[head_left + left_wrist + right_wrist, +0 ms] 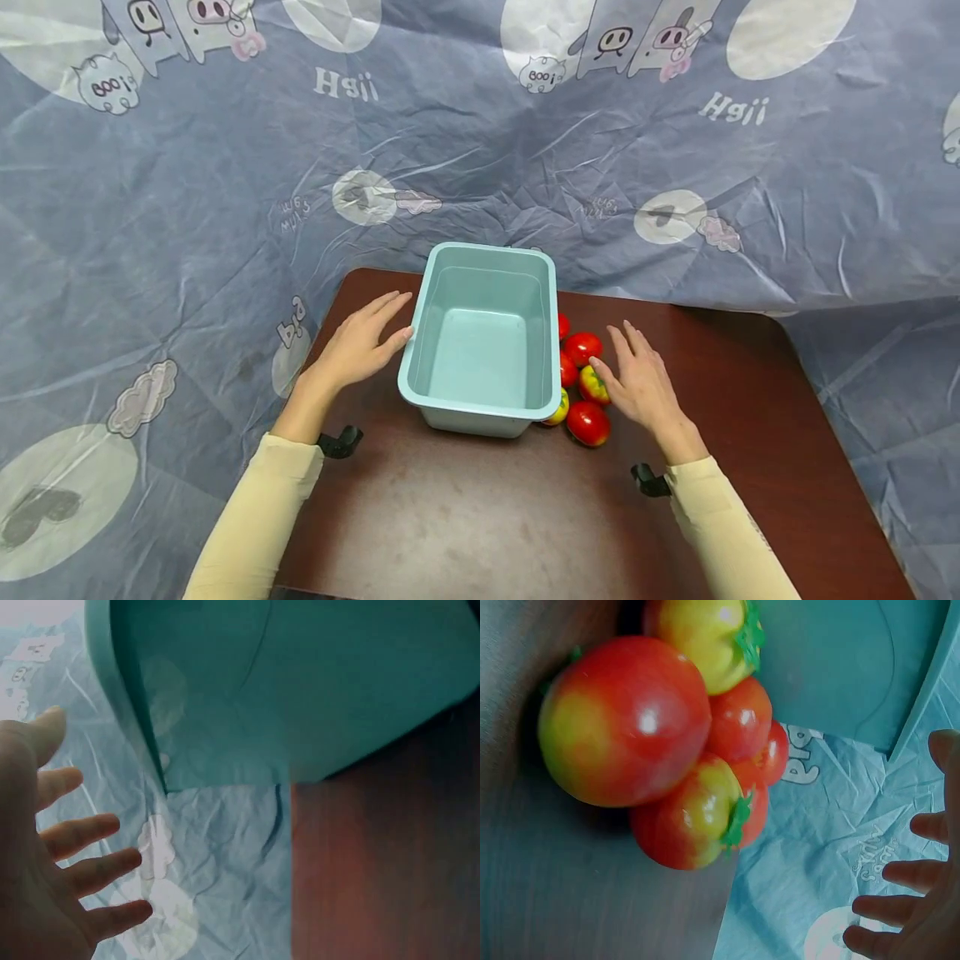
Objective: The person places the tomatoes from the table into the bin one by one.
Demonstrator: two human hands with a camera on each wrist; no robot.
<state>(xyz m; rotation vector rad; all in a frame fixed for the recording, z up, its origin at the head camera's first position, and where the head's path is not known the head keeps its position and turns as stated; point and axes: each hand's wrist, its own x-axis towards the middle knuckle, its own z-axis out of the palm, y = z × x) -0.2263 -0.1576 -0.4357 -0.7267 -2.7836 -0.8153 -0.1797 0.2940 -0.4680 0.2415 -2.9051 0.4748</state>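
A light blue-green plastic bin [480, 354], hollow side up, sits on the table with nothing in it. My left hand [365, 340] is just left of the bin's rim, fingers spread and relaxed, holding nothing. To the bin's right lie several red and yellow tomatoes [588, 423], partly hidden behind its side. The right hand [643, 379] hovers beside them with its fingers apart and its thumb near a yellow-red tomato [594, 385]. In the right wrist view, green leafy tops show on some tomatoes [682, 814], and no fingers touch them.
The brown wooden table [450, 508] has rounded far corners. Behind it hangs a wrinkled grey-blue printed cloth [480, 150], which also runs down the left and right sides. A black wrist mount [341, 442] sticks out from the left sleeve, another [650, 481] from the right.
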